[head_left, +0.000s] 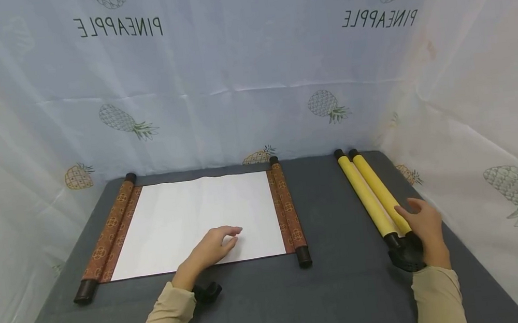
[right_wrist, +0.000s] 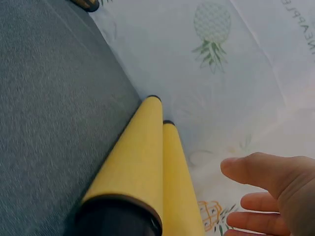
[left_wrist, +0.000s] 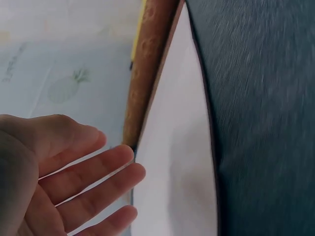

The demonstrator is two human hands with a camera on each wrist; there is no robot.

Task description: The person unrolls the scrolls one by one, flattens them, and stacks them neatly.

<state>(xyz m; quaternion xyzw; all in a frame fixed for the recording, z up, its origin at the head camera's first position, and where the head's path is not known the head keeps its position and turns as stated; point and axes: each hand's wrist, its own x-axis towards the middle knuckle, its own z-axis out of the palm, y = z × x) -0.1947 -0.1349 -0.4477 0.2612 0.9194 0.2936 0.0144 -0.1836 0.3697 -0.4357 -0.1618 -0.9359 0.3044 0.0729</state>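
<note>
A hanging scroll with brown patterned rollers (head_left: 109, 233) lies unrolled at the left and middle of the table, its white paper (head_left: 189, 210) facing up. Over the paper's front part hovers my left hand (head_left: 211, 246), fingers loosely bent and holding nothing; the left wrist view shows its fingers (left_wrist: 93, 177) spread. At the right lies a yellow scroll (head_left: 365, 195), its two rolls side by side with black end caps. My right hand (head_left: 426, 226) is beside the near end of the right roll, thumb and fingers apart. In the right wrist view that hand holds nothing.
A dark grey cloth (head_left: 341, 288) covers the table. White curtains (head_left: 248, 53) with pineapple prints hang behind it and along both sides. The yellow scroll lies close to the right curtain (head_left: 485, 124).
</note>
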